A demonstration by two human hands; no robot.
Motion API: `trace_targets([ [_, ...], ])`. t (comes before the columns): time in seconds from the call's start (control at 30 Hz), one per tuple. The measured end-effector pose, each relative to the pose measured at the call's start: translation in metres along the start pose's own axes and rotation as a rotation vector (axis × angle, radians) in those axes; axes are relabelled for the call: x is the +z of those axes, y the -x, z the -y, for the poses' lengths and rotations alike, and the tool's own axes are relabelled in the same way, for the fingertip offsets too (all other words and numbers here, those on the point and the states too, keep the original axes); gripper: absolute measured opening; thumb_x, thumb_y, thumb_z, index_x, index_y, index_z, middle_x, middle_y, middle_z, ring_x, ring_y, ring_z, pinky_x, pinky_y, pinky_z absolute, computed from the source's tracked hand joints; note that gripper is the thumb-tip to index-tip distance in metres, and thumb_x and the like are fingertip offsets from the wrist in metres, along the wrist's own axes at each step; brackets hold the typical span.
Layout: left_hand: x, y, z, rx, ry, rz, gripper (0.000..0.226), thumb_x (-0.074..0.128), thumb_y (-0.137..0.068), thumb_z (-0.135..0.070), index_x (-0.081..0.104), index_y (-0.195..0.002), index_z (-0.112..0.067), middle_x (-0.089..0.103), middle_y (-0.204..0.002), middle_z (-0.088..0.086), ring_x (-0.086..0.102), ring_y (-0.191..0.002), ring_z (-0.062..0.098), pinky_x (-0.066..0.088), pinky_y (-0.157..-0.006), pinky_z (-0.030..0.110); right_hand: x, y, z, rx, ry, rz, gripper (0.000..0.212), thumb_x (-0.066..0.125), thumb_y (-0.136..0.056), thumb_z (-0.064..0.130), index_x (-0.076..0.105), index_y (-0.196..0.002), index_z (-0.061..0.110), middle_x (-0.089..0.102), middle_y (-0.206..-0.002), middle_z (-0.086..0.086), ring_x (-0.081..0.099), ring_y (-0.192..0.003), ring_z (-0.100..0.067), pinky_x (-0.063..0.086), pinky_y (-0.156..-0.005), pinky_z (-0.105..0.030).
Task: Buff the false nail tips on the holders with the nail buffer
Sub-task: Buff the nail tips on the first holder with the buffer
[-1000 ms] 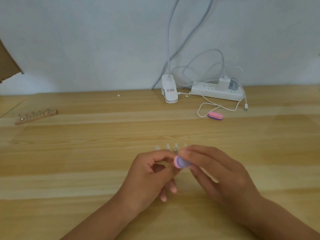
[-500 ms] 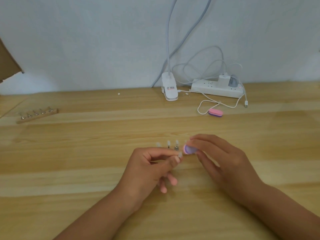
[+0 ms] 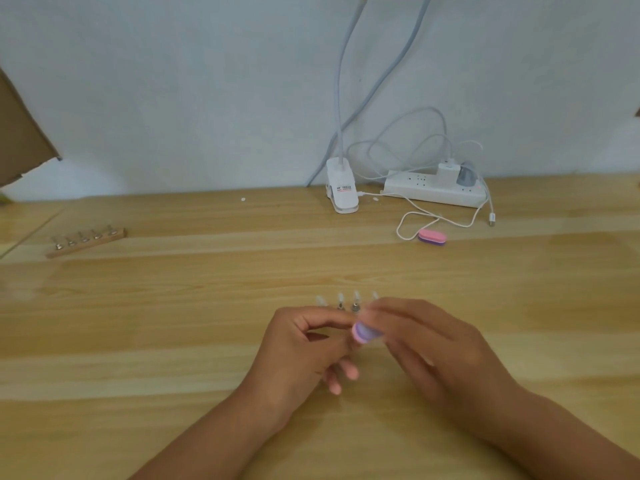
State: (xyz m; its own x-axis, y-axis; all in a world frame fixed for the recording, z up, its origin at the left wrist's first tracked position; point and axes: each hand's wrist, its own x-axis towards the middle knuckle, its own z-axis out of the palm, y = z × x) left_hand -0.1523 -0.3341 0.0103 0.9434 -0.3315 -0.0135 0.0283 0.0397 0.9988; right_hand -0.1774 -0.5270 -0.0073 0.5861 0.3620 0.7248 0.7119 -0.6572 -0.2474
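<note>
A row of clear false nail tips [image 3: 347,301] stands on small metal holders in the middle of the wooden table, just beyond my hands. My right hand [image 3: 436,351] grips a small pink and purple nail buffer [image 3: 364,332] between thumb and fingers. Its end lies against the fingertips of my left hand [image 3: 304,348]. My left thumb and forefinger are pinched together there; what they pinch is hidden by the buffer and fingers. The base under the holders is hidden behind my hands.
A wooden strip with several metal holders [image 3: 86,241] lies far left. A second pink and purple buffer [image 3: 432,236] sits at the back right beside white cables. A lamp clamp [image 3: 341,190] and a white power strip [image 3: 433,192] stand by the wall.
My right hand pushed the buffer away to the row of tips half a second ago, then drew it back toward me against my left fingertips. The left hand stayed in place.
</note>
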Motion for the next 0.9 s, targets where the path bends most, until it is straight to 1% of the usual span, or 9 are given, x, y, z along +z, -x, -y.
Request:
trace_targets([
  [0.07,0.000,0.000,0.000,0.008,-0.013,0.006,0.012,0.073,-0.077,-0.004,0.078,-0.086,-0.009,0.073,-0.081,0.018,0.061,-0.046,0.017,0.045,-0.036,0.022,0.000,0.001,-0.002,-0.045,0.054,0.038,0.030,0.052,-0.094,0.000,0.073,-0.115,0.007,0.067,-0.121,-0.005,0.066,-0.108,-0.017,0.053,-0.090,-0.026],
  [0.2,0.000,-0.001,0.003,0.013,0.004,0.005,0.007,0.074,-0.079,-0.004,0.078,-0.084,-0.008,0.073,-0.081,0.018,0.059,-0.045,0.017,0.045,-0.036,0.022,-0.004,0.000,-0.014,0.072,0.082,-0.018,0.035,0.060,-0.086,-0.009,0.072,-0.114,0.007,0.067,-0.120,-0.006,0.066,-0.109,-0.016,0.052,-0.093,-0.026],
  [0.3,0.000,-0.001,0.004,0.024,-0.004,0.022,0.011,0.076,-0.075,-0.013,0.078,-0.085,-0.011,0.072,-0.079,0.020,0.059,-0.046,0.017,0.045,-0.037,0.021,0.002,0.001,-0.004,0.029,-0.028,-0.020,0.029,0.058,-0.095,-0.001,0.069,-0.119,0.012,0.065,-0.123,-0.003,0.063,-0.115,-0.013,0.048,-0.098,-0.022],
  [0.4,-0.001,-0.002,0.005,0.055,-0.025,0.027,0.012,0.072,-0.080,-0.002,0.078,-0.086,-0.010,0.073,-0.079,0.018,0.059,-0.046,0.018,0.045,-0.037,0.022,0.005,0.002,0.000,-0.049,0.004,0.043,0.027,0.045,-0.106,0.014,0.069,-0.118,0.013,0.065,-0.125,-0.003,0.065,-0.113,-0.018,0.053,-0.093,-0.028],
  [0.57,-0.001,-0.004,0.007,0.043,-0.006,0.020,0.007,0.074,-0.080,-0.003,0.078,-0.084,-0.008,0.071,-0.077,0.021,0.059,-0.044,0.018,0.046,-0.036,0.022,-0.005,-0.001,-0.016,0.107,0.075,-0.032,0.032,0.061,-0.088,-0.013,0.071,-0.114,0.004,0.067,-0.119,-0.007,0.065,-0.109,-0.017,0.050,-0.097,-0.024],
  [0.7,-0.002,-0.003,0.006,0.076,-0.029,0.057,0.015,0.076,-0.072,-0.021,0.079,-0.086,-0.014,0.070,-0.072,0.021,0.060,-0.047,0.019,0.046,-0.038,0.023,0.002,-0.002,0.003,-0.035,0.017,0.006,0.029,0.054,-0.094,-0.002,0.072,-0.114,0.006,0.067,-0.120,-0.005,0.065,-0.111,-0.014,0.050,-0.095,-0.022],
  [0.77,-0.002,-0.003,0.006,0.094,-0.048,0.069,0.011,0.075,-0.076,-0.015,0.079,-0.086,-0.016,0.070,-0.075,0.020,0.061,-0.048,0.021,0.046,-0.039,0.023,-0.003,-0.004,0.000,-0.081,0.088,0.027,0.030,0.052,-0.093,-0.002,0.073,-0.112,0.007,0.069,-0.118,-0.007,0.068,-0.106,-0.018,0.054,-0.089,-0.025],
  [0.83,-0.003,-0.003,0.007,0.093,-0.055,0.053,0.009,0.074,-0.079,-0.010,0.079,-0.085,-0.015,0.070,-0.076,0.020,0.062,-0.049,0.022,0.047,-0.039,0.024,-0.008,-0.004,-0.008,-0.006,0.143,-0.002,0.035,0.058,-0.085,-0.010,0.073,-0.112,0.007,0.070,-0.117,-0.008,0.070,-0.104,-0.021,0.056,-0.086,-0.029],
  [0.9,-0.002,-0.003,0.008,0.084,-0.054,0.039,0.012,0.072,-0.082,-0.005,0.078,-0.085,-0.015,0.071,-0.076,0.018,0.065,-0.051,0.023,0.048,-0.038,0.025,-0.011,-0.003,-0.009,0.054,0.108,-0.031,0.034,0.061,-0.084,-0.010,0.073,-0.112,0.004,0.069,-0.119,-0.008,0.070,-0.106,-0.021,0.054,-0.091,-0.027],
])
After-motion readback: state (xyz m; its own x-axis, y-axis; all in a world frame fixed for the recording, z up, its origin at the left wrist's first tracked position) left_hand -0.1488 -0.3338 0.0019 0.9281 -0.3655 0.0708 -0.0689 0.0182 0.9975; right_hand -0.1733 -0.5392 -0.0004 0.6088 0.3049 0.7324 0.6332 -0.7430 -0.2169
